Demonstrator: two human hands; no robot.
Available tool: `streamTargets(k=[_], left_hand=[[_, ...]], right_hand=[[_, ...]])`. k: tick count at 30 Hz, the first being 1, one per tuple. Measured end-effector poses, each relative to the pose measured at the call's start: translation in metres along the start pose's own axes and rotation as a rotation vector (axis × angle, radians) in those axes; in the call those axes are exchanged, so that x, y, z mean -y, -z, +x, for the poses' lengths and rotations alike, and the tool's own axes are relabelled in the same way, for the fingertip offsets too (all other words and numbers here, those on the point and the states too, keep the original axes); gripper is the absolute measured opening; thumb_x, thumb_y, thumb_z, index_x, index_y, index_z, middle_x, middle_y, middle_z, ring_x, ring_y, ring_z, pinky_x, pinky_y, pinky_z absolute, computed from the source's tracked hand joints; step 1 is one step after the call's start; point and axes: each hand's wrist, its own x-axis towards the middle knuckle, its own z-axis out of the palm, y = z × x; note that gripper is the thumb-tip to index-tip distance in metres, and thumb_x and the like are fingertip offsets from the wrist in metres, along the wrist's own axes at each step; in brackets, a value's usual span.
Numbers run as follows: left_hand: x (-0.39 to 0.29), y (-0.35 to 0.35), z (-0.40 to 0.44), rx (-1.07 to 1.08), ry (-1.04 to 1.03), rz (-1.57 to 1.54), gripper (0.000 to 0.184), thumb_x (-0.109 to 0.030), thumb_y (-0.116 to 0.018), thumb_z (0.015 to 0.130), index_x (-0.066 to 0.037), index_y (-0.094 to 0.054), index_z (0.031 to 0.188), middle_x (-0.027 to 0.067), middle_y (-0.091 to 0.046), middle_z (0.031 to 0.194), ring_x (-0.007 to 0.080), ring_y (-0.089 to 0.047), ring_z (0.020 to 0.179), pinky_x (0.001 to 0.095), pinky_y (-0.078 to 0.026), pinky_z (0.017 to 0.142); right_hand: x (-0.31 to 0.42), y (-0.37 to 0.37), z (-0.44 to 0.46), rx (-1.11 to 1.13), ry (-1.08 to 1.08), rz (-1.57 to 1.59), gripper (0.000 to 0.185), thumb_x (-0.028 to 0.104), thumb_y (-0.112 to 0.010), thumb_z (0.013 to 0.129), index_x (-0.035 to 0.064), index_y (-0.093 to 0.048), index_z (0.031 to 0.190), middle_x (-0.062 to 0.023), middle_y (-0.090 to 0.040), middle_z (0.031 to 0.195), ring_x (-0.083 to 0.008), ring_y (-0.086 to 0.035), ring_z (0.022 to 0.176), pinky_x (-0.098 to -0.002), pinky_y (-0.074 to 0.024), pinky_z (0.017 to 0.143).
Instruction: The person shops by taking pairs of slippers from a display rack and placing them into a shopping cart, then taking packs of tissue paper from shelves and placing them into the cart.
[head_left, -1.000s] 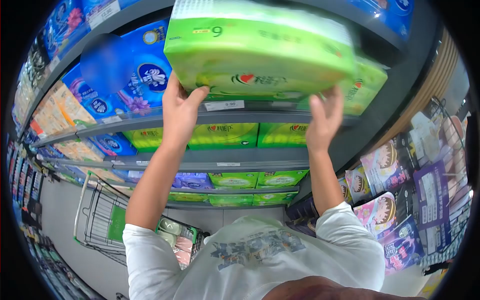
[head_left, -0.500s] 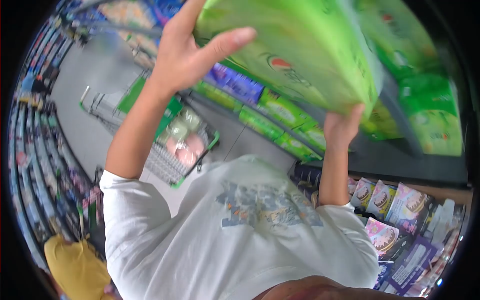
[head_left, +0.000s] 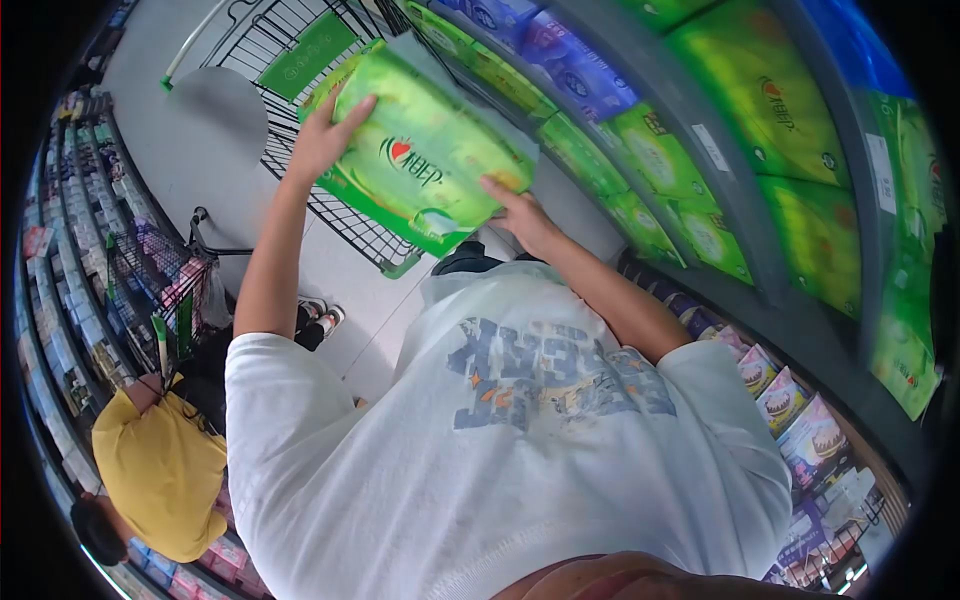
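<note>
A large green tissue pack (head_left: pixel 420 150) with a red heart logo hangs tilted between my two hands, over the shopping cart (head_left: pixel 385 245). My left hand (head_left: pixel 325 140) is wrapped round the pack's left end, thumb on the printed face. At the lower right end my right hand (head_left: pixel 520 215) grips the corner, thumb on top. The pack covers most of the cart's basket, so what lies inside is hidden. A green panel (head_left: pixel 308 55) shows on the cart beyond the pack.
Shelves with green packs (head_left: pixel 775 105) and purple packs (head_left: pixel 575 65) run along the right. At the lower left a person in a yellow top (head_left: pixel 160 470) is beside another cart (head_left: pixel 165 290). Bagged goods (head_left: pixel 815 435) stand at the lower right.
The green pack has left the shelf and come down leftward over the cart, held in both hands. The view has turned toward the cart, and the person in yellow shows more fully.
</note>
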Motion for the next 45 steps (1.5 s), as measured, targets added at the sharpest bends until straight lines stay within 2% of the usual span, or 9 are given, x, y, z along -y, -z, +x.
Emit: streamTargets(k=[11,13,15,20,27,28,33,41,45], left_hand=[[0.211,0.005,0.048,0.071,0.374,0.092,0.072,-0.048,-0.064,0.085,0.002,-0.046,0.134,0.0155,-0.061,0.116,0.0205,-0.06,0.102,0.0296,-0.046,0.088],[0.24,0.001,0.052,0.044,0.365,0.181,0.07,-0.046,-0.064,0.085,0.002,-0.047,0.133,0.0177,-0.062,0.115,0.0237,-0.061,0.102,0.0316,-0.047,0.088],[0.247,0.0,0.046,0.155,0.307,0.606,0.069,-0.043,-0.067,0.08,0.001,-0.049,0.131,0.0282,-0.058,0.119,0.0377,-0.056,0.114,0.0397,-0.043,0.096],[0.212,-0.037,0.049,0.177,0.17,0.498,0.053,-0.033,-0.067,0.08,-0.003,-0.057,0.123,0.0257,-0.062,0.112,0.0372,-0.061,0.105,0.0401,-0.048,0.089],[0.109,-0.085,0.079,0.329,-0.193,0.471,0.043,-0.03,-0.065,0.082,-0.002,-0.062,0.115,0.0217,-0.065,0.105,0.0352,-0.063,0.099,0.0385,-0.049,0.086],[0.106,-0.096,0.09,0.32,-0.307,0.421,0.041,-0.028,-0.064,0.083,0.0,-0.062,0.113,0.0214,-0.066,0.105,0.0342,-0.064,0.098,0.0384,-0.049,0.086],[-0.069,-0.152,0.086,0.382,-0.497,0.236,0.036,-0.017,-0.066,0.084,0.002,-0.062,0.113,0.0205,-0.066,0.106,0.029,-0.067,0.093,0.0352,-0.051,0.081],[-0.339,-0.242,-0.016,0.534,-1.288,0.14,0.032,-0.008,-0.066,0.081,-0.003,-0.063,0.113,0.0173,-0.064,0.112,0.0319,-0.06,0.107,0.0378,-0.046,0.09],[-0.442,-0.289,-0.063,0.479,-1.567,0.019,0.04,-0.013,-0.068,0.08,-0.003,-0.06,0.118,0.0175,-0.058,0.123,0.0333,-0.055,0.116,0.0392,-0.043,0.097]], right_hand=[[-0.078,-0.026,0.092,0.083,-0.334,-0.267,0.08,0.061,-0.063,0.077,0.0085,-0.046,0.135,-0.0127,-0.053,0.131,-0.0257,-0.048,0.122,-0.0421,-0.0413,0.096],[-0.078,-0.026,0.097,0.242,-0.205,-0.671,0.07,0.058,-0.065,0.078,0.0043,-0.057,0.122,-0.012,-0.065,0.107,-0.0226,-0.062,0.092,-0.035,-0.0478,0.081],[-0.114,-0.018,0.117,0.2,-0.078,-0.812,0.062,0.051,-0.068,0.076,0.0021,-0.063,0.114,-0.016,-0.066,0.104,-0.0267,-0.063,0.095,-0.0339,-0.0473,0.084],[-0.112,-0.013,0.123,0.329,-0.015,-1.031,0.051,0.044,-0.067,0.077,-0.0058,-0.066,0.091,-0.023,-0.065,0.08,-0.0319,-0.064,0.077,-0.0401,-0.0484,0.071],[-0.076,0.067,0.082,-0.021,0.221,-0.781,0.037,0.033,-0.067,0.081,-0.0029,-0.064,0.088,-0.0199,-0.065,0.081,-0.027,-0.063,0.073,-0.0387,-0.0493,0.068],[-0.056,0.083,0.06,-0.033,0.289,-0.862,0.043,0.033,-0.068,0.085,-0.004,-0.062,0.106,-0.0163,-0.068,0.094,-0.0208,-0.065,0.086,-0.0334,-0.0519,0.076],[0.033,0.164,-0.076,-0.395,0.235,-0.439,0.044,0.031,-0.067,0.087,0.0006,-0.059,0.117,-0.0099,-0.067,0.102,-0.0162,-0.064,0.087,-0.0305,-0.051,0.076],[0.194,0.211,-0.343,-1.26,1.153,-0.23,0.038,0.016,-0.069,0.085,-0.0001,-0.058,0.117,-0.0069,-0.067,0.093,-0.013,-0.061,0.085,-0.0285,-0.0489,0.08],[0.231,0.257,-0.43,-1.705,1.65,-0.261,0.048,0.011,-0.065,0.084,-0.0048,-0.047,0.126,-0.0165,-0.058,0.116,-0.0213,-0.057,0.106,-0.0316,-0.0459,0.089]])
